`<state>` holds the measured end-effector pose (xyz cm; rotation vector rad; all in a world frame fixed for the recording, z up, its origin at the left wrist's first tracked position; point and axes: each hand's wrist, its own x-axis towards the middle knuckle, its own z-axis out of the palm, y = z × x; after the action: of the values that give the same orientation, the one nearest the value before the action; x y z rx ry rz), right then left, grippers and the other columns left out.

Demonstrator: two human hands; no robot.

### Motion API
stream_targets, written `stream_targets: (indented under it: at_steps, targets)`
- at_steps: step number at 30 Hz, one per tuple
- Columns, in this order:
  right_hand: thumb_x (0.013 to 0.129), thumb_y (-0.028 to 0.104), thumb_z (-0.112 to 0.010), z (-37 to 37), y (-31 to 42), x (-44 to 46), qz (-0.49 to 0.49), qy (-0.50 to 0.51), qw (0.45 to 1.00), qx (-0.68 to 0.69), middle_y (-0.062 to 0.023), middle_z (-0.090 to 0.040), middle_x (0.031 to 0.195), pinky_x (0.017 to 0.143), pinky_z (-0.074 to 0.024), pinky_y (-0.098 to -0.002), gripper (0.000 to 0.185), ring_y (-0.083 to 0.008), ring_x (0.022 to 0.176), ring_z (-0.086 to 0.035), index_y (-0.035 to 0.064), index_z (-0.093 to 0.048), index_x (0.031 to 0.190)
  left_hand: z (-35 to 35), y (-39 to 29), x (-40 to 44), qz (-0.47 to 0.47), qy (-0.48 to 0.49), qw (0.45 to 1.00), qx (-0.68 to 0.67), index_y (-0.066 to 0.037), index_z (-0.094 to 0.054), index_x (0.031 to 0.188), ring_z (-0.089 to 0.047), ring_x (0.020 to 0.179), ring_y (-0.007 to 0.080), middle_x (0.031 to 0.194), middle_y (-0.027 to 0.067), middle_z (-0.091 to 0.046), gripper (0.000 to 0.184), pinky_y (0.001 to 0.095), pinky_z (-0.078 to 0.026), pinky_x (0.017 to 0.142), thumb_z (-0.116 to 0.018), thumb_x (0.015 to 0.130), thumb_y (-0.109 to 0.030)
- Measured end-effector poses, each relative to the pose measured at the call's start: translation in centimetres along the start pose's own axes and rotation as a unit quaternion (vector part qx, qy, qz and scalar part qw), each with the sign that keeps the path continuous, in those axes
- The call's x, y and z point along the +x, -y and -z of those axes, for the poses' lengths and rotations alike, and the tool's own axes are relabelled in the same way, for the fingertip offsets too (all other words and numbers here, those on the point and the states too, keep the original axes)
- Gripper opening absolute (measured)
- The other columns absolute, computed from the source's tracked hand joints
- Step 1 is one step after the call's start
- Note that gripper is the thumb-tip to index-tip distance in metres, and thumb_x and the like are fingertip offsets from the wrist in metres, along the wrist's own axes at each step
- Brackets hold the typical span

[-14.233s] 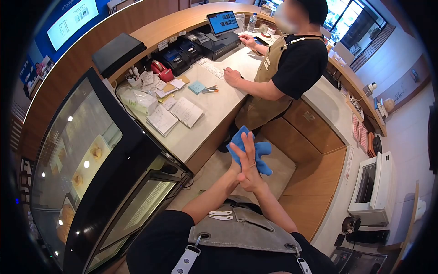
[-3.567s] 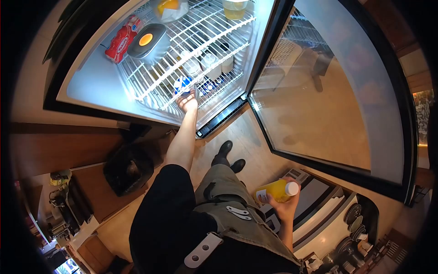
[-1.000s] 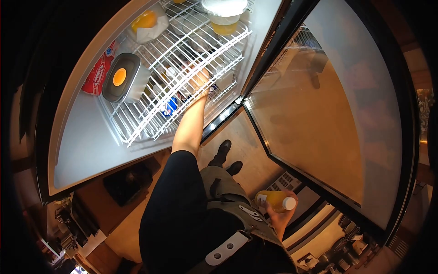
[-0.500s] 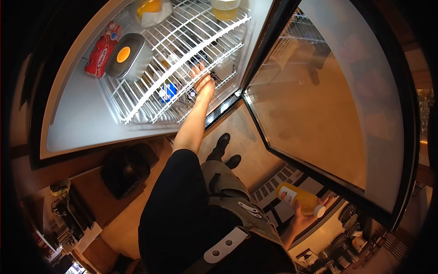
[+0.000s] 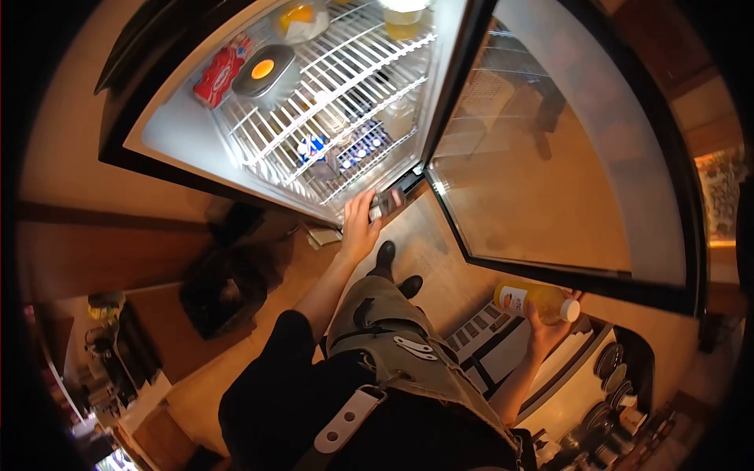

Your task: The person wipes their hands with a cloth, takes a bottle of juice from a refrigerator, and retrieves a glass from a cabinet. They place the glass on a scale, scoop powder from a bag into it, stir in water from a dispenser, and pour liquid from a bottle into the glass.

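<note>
My left hand (image 5: 361, 224) is in front of the fridge's lower edge, its fingers closed round a small dark cylindrical container (image 5: 386, 204). Motion blurs this container, so whether it is a bottle or a can is unclear. Lower right, my right hand (image 5: 543, 328) grips a juice bottle (image 5: 517, 301) filled with orange-yellow liquid, with a white cap and a white label. The bottle lies tilted nearly sideways, near the bottom edge of the open glass door (image 5: 542, 180). Inside the lit fridge, several blue-and-white packages (image 5: 361, 149) sit below the white wire shelf (image 5: 314, 106).
On the upper shelf are a red pack (image 5: 221, 72), a grey-lidded container (image 5: 271, 74) and a tub of yellow liquid (image 5: 403, 23). A black bin-like object (image 5: 224, 290) stands at left. Stacked dishes (image 5: 609, 377) are at lower right.
My left hand has come out from under the wire shelf with the dark container in it. My right hand and the juice bottle have shifted up and right.
</note>
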<state>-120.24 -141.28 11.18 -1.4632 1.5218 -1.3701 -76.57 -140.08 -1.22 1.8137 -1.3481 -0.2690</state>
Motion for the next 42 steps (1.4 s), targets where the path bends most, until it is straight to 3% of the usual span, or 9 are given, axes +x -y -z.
stream_targets:
  at_steps: [2,4,9,12,19,26,30,35,42]
  targets:
    - [0.068,0.015,-0.095,-1.1,2.6,-0.8,0.053,0.001,0.998,-0.041,-0.0135,-0.035,0.162,0.122,-0.0247,-0.0409,0.112,-0.0286,0.15,-0.033,0.0026,-0.031,0.159,1.2,-0.6,-2.0,-0.002,0.073,0.997,-0.026,-0.005,-0.052,0.145,-0.05,0.126,0.0401,0.137,0.019,-0.055,0.071,0.0476,-0.043,0.106,-0.08,0.08,-0.011]
    - [0.066,0.014,-0.095,-0.9,2.8,-3.4,0.065,-0.029,0.996,-0.057,-0.0123,-0.033,0.163,0.119,-0.033,-0.0424,0.096,-0.0276,0.146,-0.039,0.0029,-0.044,0.147,1.8,-1.8,-3.2,-0.012,0.129,0.99,-0.057,-0.005,-0.054,0.145,-0.053,0.122,0.0397,0.134,0.0189,-0.057,0.071,0.0469,-0.045,0.103,-0.082,0.08,-0.014]
    - [0.069,0.016,-0.095,-2.1,5.6,-15.1,-0.035,-0.146,0.989,-0.008,-0.01,-0.057,0.135,0.106,-0.0491,-0.0381,0.08,-0.0235,0.124,-0.058,0.0033,-0.054,0.136,2.6,-5.0,-4.6,-0.12,0.314,0.935,-0.113,-0.007,-0.059,0.141,-0.06,0.115,0.0375,0.126,0.0189,-0.062,0.069,0.0445,-0.05,0.098,-0.086,0.079,-0.02]
    - [0.069,0.018,-0.093,-1.7,6.2,-24.4,-0.052,-0.202,0.97,-0.122,-0.009,-0.061,0.122,0.1,-0.0497,-0.0365,0.068,-0.0231,0.114,-0.061,0.0056,-0.058,0.126,0.5,-6.4,-6.1,-0.239,0.395,0.868,-0.18,-0.008,-0.061,0.142,-0.061,0.114,0.0366,0.124,0.0179,-0.063,0.07,0.0454,-0.05,0.097,-0.088,0.078,-0.02]
    - [0.068,0.019,-0.093,-8.4,15.0,-49.4,-0.22,-0.443,0.844,-0.208,-0.0115,-0.062,0.128,0.106,-0.0474,-0.0391,0.075,-0.0272,0.121,-0.061,0.0076,-0.055,0.132,1.2,-13.0,-10.6,-0.538,0.52,0.632,-0.204,-0.01,-0.063,0.142,-0.055,0.12,0.046,0.139,0.0276,-0.055,0.056,0.0504,-0.046,0.102,-0.078,0.089,-0.012]
    - [0.069,0.02,-0.093,-16.3,20.7,-70.0,-0.283,-0.692,0.633,-0.204,-0.0095,-0.063,0.125,0.104,-0.0483,-0.0372,0.081,-0.023,0.118,-0.062,0.0075,-0.051,0.137,7.7,-20.8,-27.0,-0.673,0.584,0.368,-0.267,-0.011,-0.063,0.14,-0.057,0.121,0.0454,0.14,0.0284,-0.054,0.053,0.0502,-0.047,0.102,-0.077,0.089,-0.009]
    - [0.068,0.019,-0.093,-19.0,23.7,-79.5,-0.298,-0.77,0.54,-0.165,-0.0098,-0.064,0.12,0.1,-0.049,-0.0359,0.079,-0.0209,0.114,-0.062,0.0068,-0.053,0.135,15.0,-23.9,-41.6,-0.682,0.619,0.219,-0.321,-0.014,-0.066,0.136,-0.061,0.113,0.0427,0.135,0.024,-0.058,0.058,0.0472,-0.051,0.095,-0.084,0.082,-0.008]
    - [0.069,0.014,-0.09,-21.9,26.8,-93.2,-0.307,-0.811,0.464,-0.178,-0.0134,-0.061,0.123,0.102,-0.0475,-0.0412,0.065,-0.0306,0.116,-0.059,0.0076,-0.058,0.126,27.0,-22.8,-61.7,-0.684,0.644,0.043,-0.339,-0.018,-0.069,0.131,-0.061,0.112,0.0368,0.133,0.0151,-0.06,0.055,0.044,-0.053,0.09,-0.084,0.08,-0.01]
    - [0.064,0.015,-0.093,-20.5,32.5,-110.2,-0.397,-0.78,0.35,-0.334,-0.0121,-0.058,0.123,0.105,-0.0428,-0.0423,0.07,-0.0325,0.119,-0.054,0.0077,-0.056,0.122,42.5,-23.6,-83.7,-0.669,0.646,-0.109,-0.35,-0.023,-0.069,0.132,-0.06,0.117,0.0346,0.135,0.0107,-0.06,0.053,0.0444,-0.054,0.093,-0.081,0.081,-0.014]
